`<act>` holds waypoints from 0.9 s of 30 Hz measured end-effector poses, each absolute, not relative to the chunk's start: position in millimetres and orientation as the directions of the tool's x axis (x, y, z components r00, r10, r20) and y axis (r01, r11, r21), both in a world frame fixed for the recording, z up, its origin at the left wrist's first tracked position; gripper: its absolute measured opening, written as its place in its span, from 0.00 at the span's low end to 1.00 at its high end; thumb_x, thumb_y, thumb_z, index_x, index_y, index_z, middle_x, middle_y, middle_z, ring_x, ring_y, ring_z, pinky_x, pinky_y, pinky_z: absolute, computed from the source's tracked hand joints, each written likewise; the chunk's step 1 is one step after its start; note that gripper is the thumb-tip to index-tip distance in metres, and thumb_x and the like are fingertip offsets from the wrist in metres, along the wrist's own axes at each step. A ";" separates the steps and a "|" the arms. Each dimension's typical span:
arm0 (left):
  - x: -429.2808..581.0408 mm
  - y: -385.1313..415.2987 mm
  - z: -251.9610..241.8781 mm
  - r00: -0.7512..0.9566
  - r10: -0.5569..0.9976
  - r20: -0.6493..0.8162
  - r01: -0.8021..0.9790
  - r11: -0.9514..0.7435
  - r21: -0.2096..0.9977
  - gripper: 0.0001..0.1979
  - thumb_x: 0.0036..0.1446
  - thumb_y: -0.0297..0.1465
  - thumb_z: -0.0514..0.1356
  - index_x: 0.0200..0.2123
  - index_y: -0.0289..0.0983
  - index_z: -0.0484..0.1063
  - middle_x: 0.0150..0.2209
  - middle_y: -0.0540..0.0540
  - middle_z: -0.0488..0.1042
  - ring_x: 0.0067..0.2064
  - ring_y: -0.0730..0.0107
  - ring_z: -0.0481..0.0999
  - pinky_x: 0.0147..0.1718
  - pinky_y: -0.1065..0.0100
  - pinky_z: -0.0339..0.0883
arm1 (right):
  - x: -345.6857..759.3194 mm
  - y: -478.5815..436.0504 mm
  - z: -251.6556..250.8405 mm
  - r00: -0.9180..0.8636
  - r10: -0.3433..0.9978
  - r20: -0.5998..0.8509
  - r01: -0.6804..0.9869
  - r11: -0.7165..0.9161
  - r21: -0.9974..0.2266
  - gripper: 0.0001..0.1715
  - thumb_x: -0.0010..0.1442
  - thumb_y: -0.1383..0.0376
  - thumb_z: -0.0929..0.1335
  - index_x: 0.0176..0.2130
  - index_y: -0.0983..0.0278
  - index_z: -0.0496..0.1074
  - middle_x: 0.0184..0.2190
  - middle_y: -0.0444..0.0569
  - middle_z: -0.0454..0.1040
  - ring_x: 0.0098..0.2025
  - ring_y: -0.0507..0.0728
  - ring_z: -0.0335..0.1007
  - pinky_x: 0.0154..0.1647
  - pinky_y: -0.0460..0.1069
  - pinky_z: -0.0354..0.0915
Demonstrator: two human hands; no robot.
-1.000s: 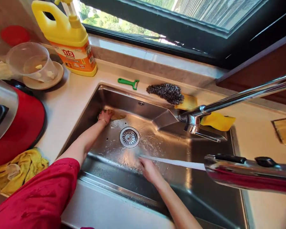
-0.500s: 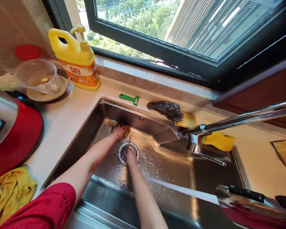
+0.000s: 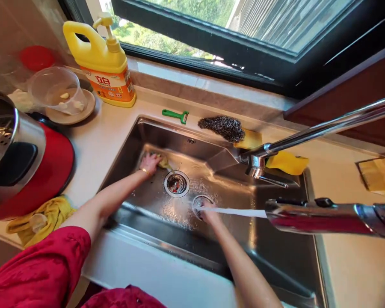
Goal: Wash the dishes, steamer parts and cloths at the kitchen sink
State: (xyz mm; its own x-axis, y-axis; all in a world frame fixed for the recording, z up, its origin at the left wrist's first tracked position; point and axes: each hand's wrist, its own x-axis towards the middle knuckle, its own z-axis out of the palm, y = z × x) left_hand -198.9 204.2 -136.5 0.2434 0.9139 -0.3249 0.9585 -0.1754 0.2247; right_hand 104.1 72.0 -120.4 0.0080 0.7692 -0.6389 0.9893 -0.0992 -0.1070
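Observation:
My left hand [image 3: 150,163] presses down on a crumpled yellowish-green cloth [image 3: 164,162] at the left back of the steel sink [image 3: 224,239]. Its fingers curl over the cloth's near side. Right of the drain hole [image 3: 176,184], my right hand [image 3: 207,208] grips a round metal drain strainer [image 3: 199,207] by its middle. Water from the chrome faucet [image 3: 308,217] runs in a stream across that hand. Inside the uncovered drain, small reddish bits show. The fingertips of my right hand are partly hidden by water and the strainer.
Behind the sink lie a green peeler [image 3: 176,115], a steel wool scourer [image 3: 223,127] and a yellow sponge cloth [image 3: 287,163]. A yellow detergent jug [image 3: 104,64] stands back left, near a clear plastic bowl [image 3: 56,92]. At left are a red-based cooker [image 3: 59,158] and a yellow towel [image 3: 51,216].
My right hand has lifted the strainer out of the drain and moved it right, under the water. My left hand has shifted slightly left with the cloth. The view has tilted down.

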 end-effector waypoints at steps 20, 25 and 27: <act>-169.1 171.8 -132.4 0.105 0.844 -0.526 0.968 0.034 0.249 0.33 0.55 0.26 0.55 0.63 0.48 0.55 0.56 0.44 0.63 0.52 0.60 0.69 0.52 0.66 0.61 | 178.0 45.2 -78.8 0.260 0.843 -0.471 0.881 -0.407 -0.241 0.27 0.61 0.59 0.58 0.56 0.63 0.68 0.47 0.55 0.76 0.47 0.61 0.73 0.44 0.52 0.66; -220.4 174.1 -118.1 0.139 0.822 -0.553 0.990 -0.118 0.073 0.23 0.58 0.23 0.53 0.56 0.44 0.67 0.56 0.42 0.63 0.60 0.47 0.57 0.56 0.49 0.52 | 197.4 48.0 -85.2 0.299 0.854 -0.425 0.867 -0.429 -0.253 0.27 0.60 0.59 0.58 0.55 0.64 0.69 0.45 0.57 0.77 0.45 0.63 0.73 0.43 0.53 0.66; -232.1 145.8 -122.3 0.077 0.779 -0.622 0.997 -0.066 0.041 0.17 0.57 0.23 0.56 0.50 0.39 0.71 0.52 0.41 0.68 0.59 0.48 0.59 0.56 0.46 0.52 | 197.9 48.9 -86.8 0.293 0.856 -0.425 0.866 -0.427 -0.262 0.27 0.61 0.59 0.58 0.56 0.64 0.68 0.45 0.58 0.76 0.46 0.63 0.73 0.44 0.53 0.65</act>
State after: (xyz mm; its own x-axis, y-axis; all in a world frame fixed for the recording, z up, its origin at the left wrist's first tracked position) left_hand -232.1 145.8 -122.3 0.0766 0.7793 -0.6219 0.9970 -0.0657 0.0406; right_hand 197.9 48.9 -86.8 0.2930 0.8562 -0.4255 0.8657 -0.4265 -0.2621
